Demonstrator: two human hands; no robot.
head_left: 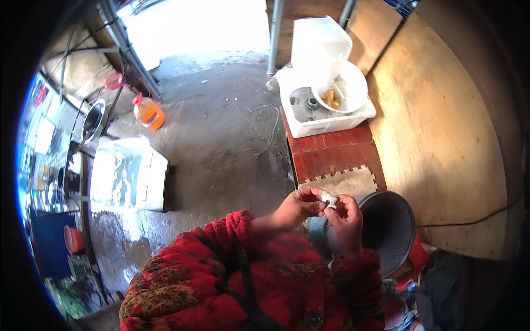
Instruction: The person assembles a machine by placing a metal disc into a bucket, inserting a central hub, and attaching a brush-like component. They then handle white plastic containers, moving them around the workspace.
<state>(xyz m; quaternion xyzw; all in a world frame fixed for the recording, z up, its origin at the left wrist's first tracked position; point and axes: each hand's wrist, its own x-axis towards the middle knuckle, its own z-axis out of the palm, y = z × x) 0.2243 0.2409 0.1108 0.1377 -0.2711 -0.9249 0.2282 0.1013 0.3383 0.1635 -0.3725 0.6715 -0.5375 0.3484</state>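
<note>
A small pale, whitish piece of irregular shape (pixel 329 199) is held up between my two hands; its exact kind is too small to make out. The fingertips of my left hand (pixel 298 211) are closed on its left side. From the other side, my right hand (pixel 348 220) grips it with thumb and fingers. Just beyond the hands lies a beige foam mat with a jigsaw edge (pixel 353 182), on a red-brown wooden surface (pixel 331 156). A dark grey, deep tub (pixel 406 223) stands close to the right hand, and a bluish rounded object (pixel 317 229) shows below the hands.
Ahead, a white bin (pixel 326 130) holds a round white bowl (pixel 359 91) with brownish pieces inside. A plywood panel (pixel 441 143) closes off the right side. At left stand a white crate of water (pixel 157 182) and an orange-filled jug (pixel 148 115) on the wet floor (pixel 221 143).
</note>
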